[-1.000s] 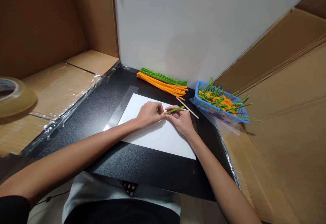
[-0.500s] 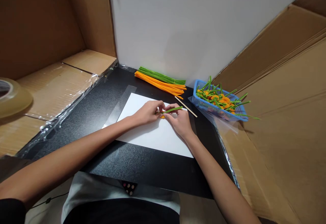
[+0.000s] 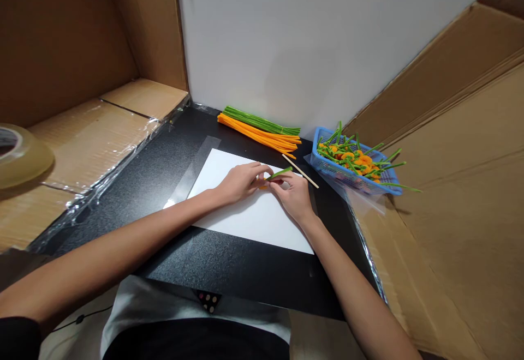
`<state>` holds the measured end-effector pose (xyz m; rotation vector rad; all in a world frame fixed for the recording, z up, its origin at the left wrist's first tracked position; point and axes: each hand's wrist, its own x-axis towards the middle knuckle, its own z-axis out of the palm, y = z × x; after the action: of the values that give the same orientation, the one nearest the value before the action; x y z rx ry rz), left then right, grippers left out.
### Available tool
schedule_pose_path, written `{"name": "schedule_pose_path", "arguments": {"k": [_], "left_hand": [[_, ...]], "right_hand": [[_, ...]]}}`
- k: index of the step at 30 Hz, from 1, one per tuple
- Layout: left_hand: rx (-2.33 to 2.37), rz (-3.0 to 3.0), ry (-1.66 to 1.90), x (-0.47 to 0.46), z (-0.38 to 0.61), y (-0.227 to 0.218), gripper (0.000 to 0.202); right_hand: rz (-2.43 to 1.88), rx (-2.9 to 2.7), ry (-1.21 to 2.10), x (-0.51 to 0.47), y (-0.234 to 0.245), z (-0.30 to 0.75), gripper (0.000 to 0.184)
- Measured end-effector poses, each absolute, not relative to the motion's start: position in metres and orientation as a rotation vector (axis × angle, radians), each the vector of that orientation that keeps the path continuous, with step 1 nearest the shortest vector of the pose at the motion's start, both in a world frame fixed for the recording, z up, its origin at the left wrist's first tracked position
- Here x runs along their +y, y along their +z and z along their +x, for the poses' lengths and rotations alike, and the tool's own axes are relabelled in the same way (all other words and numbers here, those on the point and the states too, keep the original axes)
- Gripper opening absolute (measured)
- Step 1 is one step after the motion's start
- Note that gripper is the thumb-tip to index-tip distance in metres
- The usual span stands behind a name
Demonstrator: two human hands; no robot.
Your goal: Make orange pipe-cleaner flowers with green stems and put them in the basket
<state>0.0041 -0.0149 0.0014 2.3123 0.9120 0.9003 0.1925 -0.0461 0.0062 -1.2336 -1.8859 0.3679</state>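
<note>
Over a white sheet of paper [image 3: 245, 215], my two hands meet with fingers closed around small craft pieces. My left hand [image 3: 241, 181] pinches an orange pipe cleaner [image 3: 263, 187], mostly hidden by the fingers. From between the hands a green pipe cleaner [image 3: 280, 173] slants up to the right. My right hand [image 3: 292, 192] has its thumb and fingers pressed on the green and orange pieces where they join. How the two are wound together is hidden. A thin wooden stick [image 3: 301, 171] lies just beyond my right hand.
Green pipe cleaners [image 3: 262, 120] and orange pipe cleaners [image 3: 257, 133] lie bundled at the back. On the right, a blue basket [image 3: 323, 161] holds several orange-and-green pipe cleaner flowers. A tape roll [image 3: 35, 158] rests on cardboard [image 3: 94, 131] at left. Cardboard walls flank the black table [image 3: 196, 256].
My hands have shifted slightly to the right, with the fingers re-set on the pieces. Less of the green pipe cleaner shows between them. The view has moved a little.
</note>
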Motion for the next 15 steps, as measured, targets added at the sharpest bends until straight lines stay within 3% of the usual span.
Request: {"name": "schedule_pose_path", "arguments": {"k": [6,10,15], "left_hand": [[0.956,2.295,0.938,-0.0171,0.004,0.0051,0.012],[0.894,2.328,0.922,-0.0187,0.0034,0.0063,0.02],[0.956,2.263,0.914,-0.0162,0.0037,0.0033,0.009]], "right_hand": [[-1.099,-2.058,0.195,-0.044,0.0041,0.1971,0.008],[-1.03,-2.12,0.125,-0.043,0.0037,0.1985,0.009],[-1.025,-2.153,0.128,-0.0425,0.0013,0.2009,0.012]]}}
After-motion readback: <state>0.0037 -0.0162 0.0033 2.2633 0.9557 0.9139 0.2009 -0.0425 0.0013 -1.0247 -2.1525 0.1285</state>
